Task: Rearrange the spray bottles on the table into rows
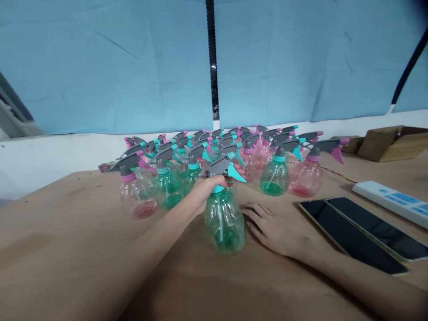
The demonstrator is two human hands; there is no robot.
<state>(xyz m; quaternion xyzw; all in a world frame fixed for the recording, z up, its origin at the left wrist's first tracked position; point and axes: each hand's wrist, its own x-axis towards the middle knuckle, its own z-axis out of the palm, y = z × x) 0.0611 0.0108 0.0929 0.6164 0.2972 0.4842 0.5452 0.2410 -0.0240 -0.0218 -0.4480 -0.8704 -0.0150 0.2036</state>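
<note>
My left hand [209, 187] is wrapped round the neck of a green spray bottle [225, 225] with a grey and turquoise trigger head. The bottle is upright at the front of the group, its nozzle pointing to the right. My right hand [269, 227] lies palm down on the wooden table [187, 285], just right of that bottle, fingers spread and holding nothing. Behind stand several more spray bottles, among them a green one [274, 177], a pink one [306, 177] at the right and another pink one [137, 196] at the left.
Two dark phones, one nearer [351, 236] and one farther [377, 227], lie right of my right hand. Beyond them is a white power strip [394, 200]. An open cardboard box [388, 145] stands at the back right, before a blue cloth [133, 67].
</note>
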